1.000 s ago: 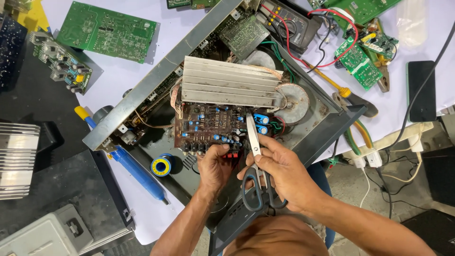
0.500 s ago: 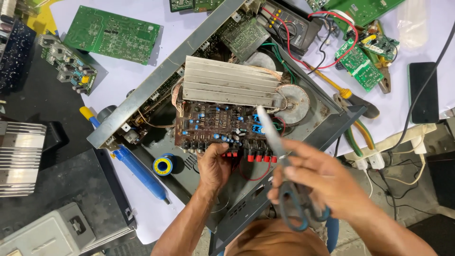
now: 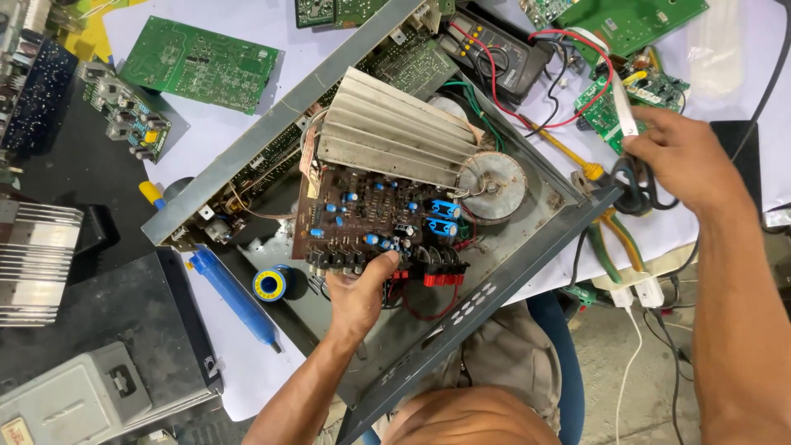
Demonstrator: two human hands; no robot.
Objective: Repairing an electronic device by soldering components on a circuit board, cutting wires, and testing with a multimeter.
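Bright, even light; sharp, soft shadows.

Bare chassis floor (image 3: pixel 540 216) right of the toroidal transformer (image 3: pixel 492 175) lies open; the finned heatsink (image 3: pixel 395 128) blocks the upper board.

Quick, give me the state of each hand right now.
Left hand: gripping the lower edge of the brown circuit board inside the open metal chassis.
Right hand: closed on black-handled scissors, off to the chassis's right.
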